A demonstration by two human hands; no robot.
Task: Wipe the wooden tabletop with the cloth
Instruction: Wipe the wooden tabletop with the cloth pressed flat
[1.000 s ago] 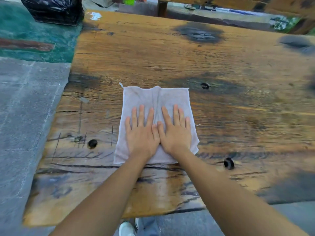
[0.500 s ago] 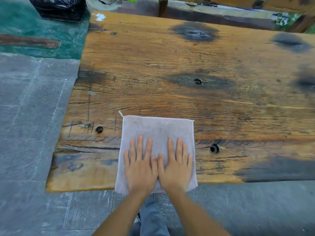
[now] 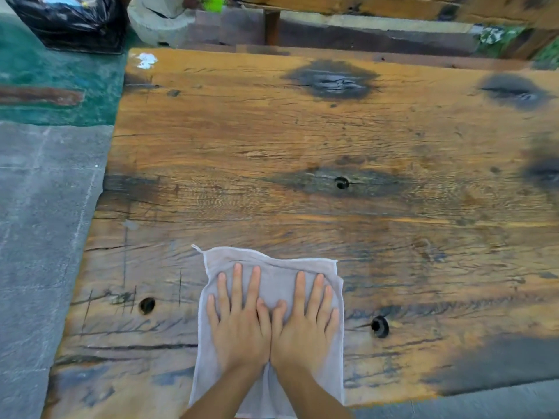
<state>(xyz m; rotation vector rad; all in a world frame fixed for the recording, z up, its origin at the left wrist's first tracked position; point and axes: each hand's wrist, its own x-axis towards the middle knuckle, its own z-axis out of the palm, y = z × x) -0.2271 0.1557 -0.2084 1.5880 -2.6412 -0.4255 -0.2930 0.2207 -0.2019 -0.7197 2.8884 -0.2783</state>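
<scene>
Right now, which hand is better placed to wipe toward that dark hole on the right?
The right hand. It lies flat on the cloth on the side nearest that hole, while the left hand presses the cloth's far side.

A black plastic bag (image 3: 65, 21) sits on green matting (image 3: 57, 83) beside grey paving (image 3: 39, 222)

Soft, even daylight falls on the tabletop (image 3: 302, 140), with no hard shadows. The wood near the right edge looks smeared and blurred (also the far corners), and the wide lens bends the table edges.
</scene>
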